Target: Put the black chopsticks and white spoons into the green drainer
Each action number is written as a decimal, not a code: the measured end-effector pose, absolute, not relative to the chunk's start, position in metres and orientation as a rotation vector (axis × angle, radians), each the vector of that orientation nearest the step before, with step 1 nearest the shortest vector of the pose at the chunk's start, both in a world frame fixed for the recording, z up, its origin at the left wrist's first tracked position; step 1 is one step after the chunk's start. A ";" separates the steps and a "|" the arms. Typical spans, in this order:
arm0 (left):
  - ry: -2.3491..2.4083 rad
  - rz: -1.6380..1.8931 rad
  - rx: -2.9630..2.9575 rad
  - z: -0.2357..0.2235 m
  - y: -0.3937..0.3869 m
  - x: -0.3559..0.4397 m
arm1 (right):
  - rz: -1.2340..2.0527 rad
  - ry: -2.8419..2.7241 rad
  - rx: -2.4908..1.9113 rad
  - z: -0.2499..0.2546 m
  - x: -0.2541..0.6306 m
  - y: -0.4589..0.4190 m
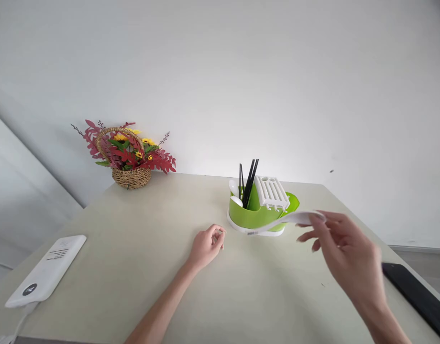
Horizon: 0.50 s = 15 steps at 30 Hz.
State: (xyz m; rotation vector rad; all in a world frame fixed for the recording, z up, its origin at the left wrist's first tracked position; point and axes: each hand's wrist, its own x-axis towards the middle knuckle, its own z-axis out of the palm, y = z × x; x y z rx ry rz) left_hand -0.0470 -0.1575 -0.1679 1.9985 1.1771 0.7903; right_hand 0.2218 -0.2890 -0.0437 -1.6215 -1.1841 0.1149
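Observation:
My right hand (345,253) pinches a white soup spoon (277,222) by its bowl end, and the handle points left, across the front of a green cutlery holder (248,219) in the view. That holder stands on a white base and has a white slotted rack (271,193) on its right part. Several black chopsticks (249,184) stand in its left compartment, beside white spoons (236,201). Loosely curled, my left hand (207,246) rests on the table just left of the holder, with nothing seen in its fingers.
A wicker basket (132,178) of artificial flowers sits at the back left, near the wall. On the left lies a white power bank (48,270) with a cable (22,317). A black phone (417,296) lies by the right edge of the table (134,267).

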 end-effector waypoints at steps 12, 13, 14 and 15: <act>1.145 0.786 2.056 -0.170 -0.159 -0.050 | -0.978 -1.701 -1.247 -0.016 0.202 -0.232; 1.144 0.787 2.055 -0.169 -0.160 -0.050 | -0.982 -1.722 -1.242 -0.019 0.200 -0.228; 1.143 0.787 2.055 -0.169 -0.160 -0.050 | -0.981 -1.745 -1.238 -0.021 0.198 -0.225; 1.141 0.782 2.059 -0.169 -0.160 -0.050 | -0.974 -1.771 -1.234 -0.024 0.196 -0.222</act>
